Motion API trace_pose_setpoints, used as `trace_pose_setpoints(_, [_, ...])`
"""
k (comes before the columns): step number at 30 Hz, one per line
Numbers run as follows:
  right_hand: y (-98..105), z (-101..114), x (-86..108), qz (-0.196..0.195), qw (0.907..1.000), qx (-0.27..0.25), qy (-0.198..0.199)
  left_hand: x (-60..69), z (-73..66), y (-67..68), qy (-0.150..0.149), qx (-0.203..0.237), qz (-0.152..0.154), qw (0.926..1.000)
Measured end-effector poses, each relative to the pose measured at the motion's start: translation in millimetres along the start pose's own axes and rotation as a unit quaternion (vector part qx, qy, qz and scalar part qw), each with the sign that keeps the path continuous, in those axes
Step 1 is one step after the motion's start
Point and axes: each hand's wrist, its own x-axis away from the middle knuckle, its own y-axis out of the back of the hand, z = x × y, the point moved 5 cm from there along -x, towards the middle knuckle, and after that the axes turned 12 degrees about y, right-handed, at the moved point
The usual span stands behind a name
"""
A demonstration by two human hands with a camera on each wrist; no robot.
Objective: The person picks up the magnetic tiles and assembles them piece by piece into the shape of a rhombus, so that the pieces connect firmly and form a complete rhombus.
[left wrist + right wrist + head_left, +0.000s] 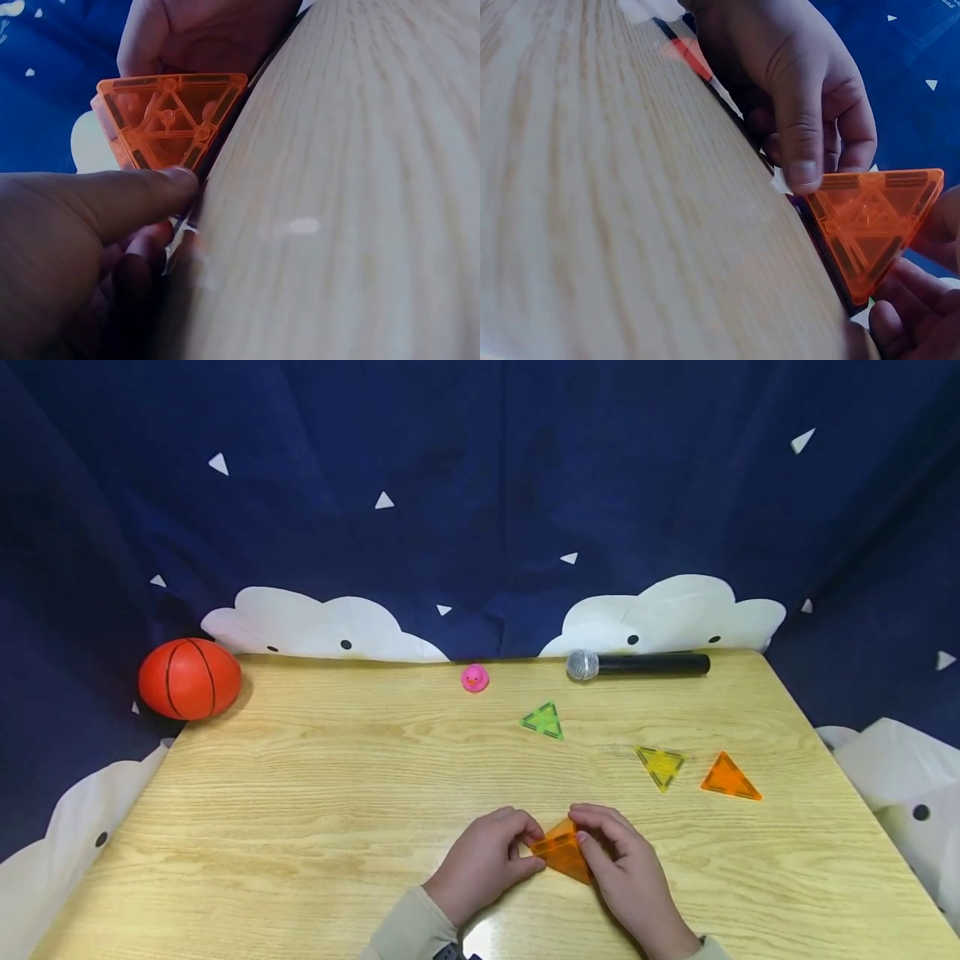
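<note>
In the head view, orange triangular magnetic tiles stand joined at an angle near the table's front edge. My left hand pinches their left corner between thumb and fingers. From the other side, my right hand grips them, with the thumb on the near face and fingers behind. The left wrist view shows an orange tile face on, with the left thumb at its lower corner. In the right wrist view, an orange tile meets the left thumb at its upper left corner. How many tiles are joined cannot be told.
A yellow triangle tile and another orange tile lie to the right. Farther back are a green triangle tile, a pink toy duck and a microphone. A red ball sits at the far left corner.
</note>
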Motion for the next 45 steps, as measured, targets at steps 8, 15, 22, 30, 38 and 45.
trace_pose_setpoints(8, [1.5,1.2,-0.5,-0.016,0.9995,-0.024,-0.013,0.0,-2.4,-1.3,0.004,-0.032,-0.002,0.9995])
trace_pose_setpoints(15, [1.6,-1.5,-0.8,-0.015,0.9991,-0.01,-0.039,0.3,-5.1,-1.0,-0.021,-0.063,-0.019,0.9976])
trace_pose_setpoints(22, [1.7,0.5,-0.7,-0.014,0.9979,-0.044,-0.045,0.4,-2.4,-1.3,-0.009,-0.035,-0.027,0.999])
trace_pose_setpoints(30, [-0.1,0.2,2.2,0.035,0.9959,-0.048,-0.068,0.1,0.1,-2.6,-0.001,-0.017,-0.035,0.9992])
trace_pose_setpoints(38, [-1.7,-0.9,4.6,0.049,0.9925,-0.044,-0.103,0.6,-2.6,-2.2,-0.011,-0.005,-0.043,0.999])
trace_pose_setpoints(45, [-4.0,-3.3,2.1,0.036,0.9957,-0.058,-0.064,0.9,-5.4,-0.1,0.004,-0.018,-0.028,0.9994])
